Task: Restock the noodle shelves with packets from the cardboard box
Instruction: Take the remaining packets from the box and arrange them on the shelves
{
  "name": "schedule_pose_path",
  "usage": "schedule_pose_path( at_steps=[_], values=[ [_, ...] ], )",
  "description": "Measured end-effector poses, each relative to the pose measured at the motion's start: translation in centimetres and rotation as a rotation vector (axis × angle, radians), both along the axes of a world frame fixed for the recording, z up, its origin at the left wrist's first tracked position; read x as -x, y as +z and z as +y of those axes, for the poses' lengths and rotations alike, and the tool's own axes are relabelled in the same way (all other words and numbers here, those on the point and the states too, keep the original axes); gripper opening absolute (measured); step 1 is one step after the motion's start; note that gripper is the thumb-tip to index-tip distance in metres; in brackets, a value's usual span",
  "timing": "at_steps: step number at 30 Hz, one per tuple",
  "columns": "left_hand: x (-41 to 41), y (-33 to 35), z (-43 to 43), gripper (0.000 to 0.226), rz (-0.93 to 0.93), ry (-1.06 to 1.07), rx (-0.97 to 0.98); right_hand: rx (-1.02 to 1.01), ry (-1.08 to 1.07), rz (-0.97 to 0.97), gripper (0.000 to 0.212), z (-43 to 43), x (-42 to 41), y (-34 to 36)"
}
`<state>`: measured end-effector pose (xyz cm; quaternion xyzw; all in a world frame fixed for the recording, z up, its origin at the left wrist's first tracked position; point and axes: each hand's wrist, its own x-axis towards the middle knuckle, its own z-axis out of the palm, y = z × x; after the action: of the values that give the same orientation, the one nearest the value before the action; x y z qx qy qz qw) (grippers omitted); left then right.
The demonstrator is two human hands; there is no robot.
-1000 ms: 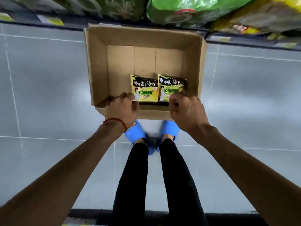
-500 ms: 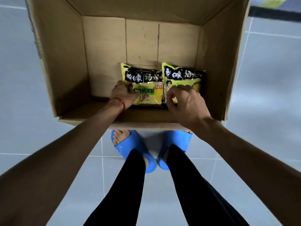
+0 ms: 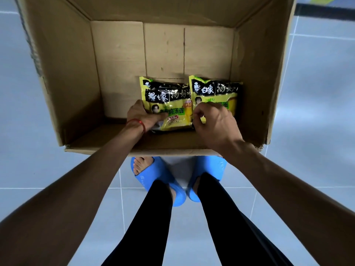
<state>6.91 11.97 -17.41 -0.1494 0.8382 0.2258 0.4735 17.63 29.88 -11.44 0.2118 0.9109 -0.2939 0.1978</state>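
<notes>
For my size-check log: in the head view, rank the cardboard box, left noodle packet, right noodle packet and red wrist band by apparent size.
1. cardboard box, by far largest.
2. left noodle packet and right noodle packet: alike, both partly covered, so unranked.
3. red wrist band, smallest.

Brown cardboard box cut off by the top edge, left hand with fingers hidden under the left yellow-and-black noodle packet, right hand covering the lower part of the right yellow-and-black noodle packet, its grip impossible to tell, packets' small print unreadable, right blue rubber slipper with toe hidden behind the box wall.
</notes>
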Motion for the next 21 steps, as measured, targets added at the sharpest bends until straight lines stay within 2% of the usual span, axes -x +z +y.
schedule_pose_path(
  at_steps=[2, 4, 6, 9, 11, 15, 21],
  values=[
    [-0.1, 0.3, 0.2, 0.071, 0.022, -0.020, -0.023, 0.007, 0.011, -0.001, 0.011, -0.1, -0.1, 0.1],
    [-0.3, 0.7, 0.3, 0.067, 0.017, 0.004, -0.064, 0.015, 0.008, -0.010, 0.011, -0.2, -0.1, 0.1],
    [-0.4, 1.5, 0.2, 0.064, 0.088, 0.011, -0.066, 0.034, -0.019, -0.029, 0.013, -0.5, 0.0, -0.1],
    [0.1, 3.2, -0.8, 0.080, 0.214, 0.079, -0.006, 0.141, -0.145, -0.093, 0.019, -1.1, 0.4, -0.7],
    [0.3, 4.7, -1.8, 0.083, 0.245, 0.167, 0.035, 0.210, -0.202, -0.164, 0.025, -1.6, 0.9, -1.3],
    [0.4, 5.6, -4.1, 0.057, 0.319, 0.186, 0.050, 0.315, -0.255, -0.314, 0.051, -2.7, 2.3, -3.3],
    [1.4, 4.9, -5.4, 0.045, 0.307, 0.204, 0.110, 0.361, -0.237, -0.537, 0.097, -4.9, 3.9, -5.9]
  ],
)
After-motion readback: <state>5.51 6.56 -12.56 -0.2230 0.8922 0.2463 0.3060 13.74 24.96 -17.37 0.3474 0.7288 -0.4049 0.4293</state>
